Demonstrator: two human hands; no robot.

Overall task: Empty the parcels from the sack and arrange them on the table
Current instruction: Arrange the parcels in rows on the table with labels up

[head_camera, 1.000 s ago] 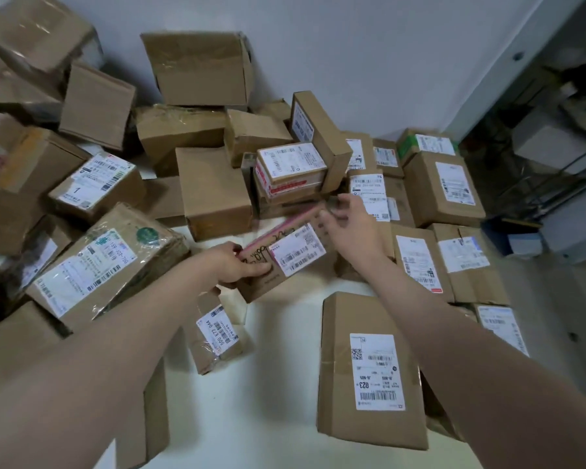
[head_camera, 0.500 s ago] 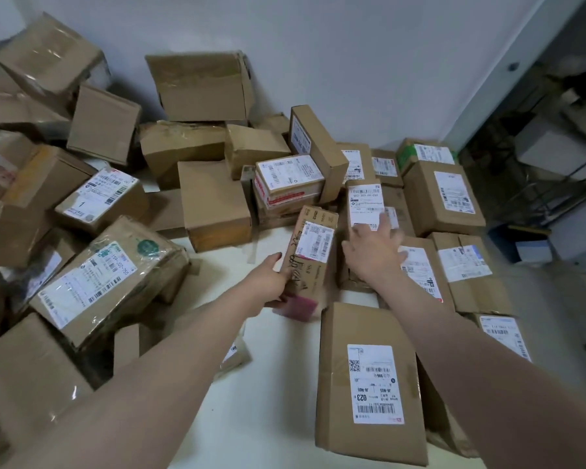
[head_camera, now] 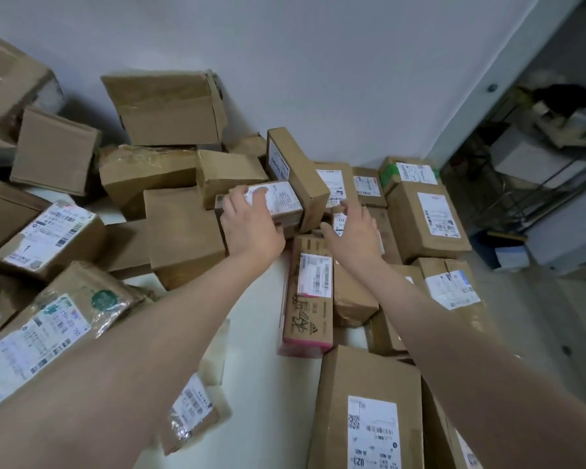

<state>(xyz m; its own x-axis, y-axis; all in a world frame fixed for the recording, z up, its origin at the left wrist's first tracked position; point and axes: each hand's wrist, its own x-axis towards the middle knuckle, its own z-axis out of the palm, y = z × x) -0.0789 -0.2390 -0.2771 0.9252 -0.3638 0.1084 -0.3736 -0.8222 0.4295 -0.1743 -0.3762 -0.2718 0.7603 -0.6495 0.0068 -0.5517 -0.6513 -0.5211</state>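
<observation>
The left hand and right hand are bare, and both forearms are bare along their whole visible length.

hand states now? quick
Left hand: open, touching the small labelled box.
Right hand: open, holding nothing.

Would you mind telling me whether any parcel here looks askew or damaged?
Yes. The narrow box at the back stands tilted on edge, leaning among flat-laid parcels. The big carton against the wall looks crumpled at its right end, with wrinkled tape.
</observation>
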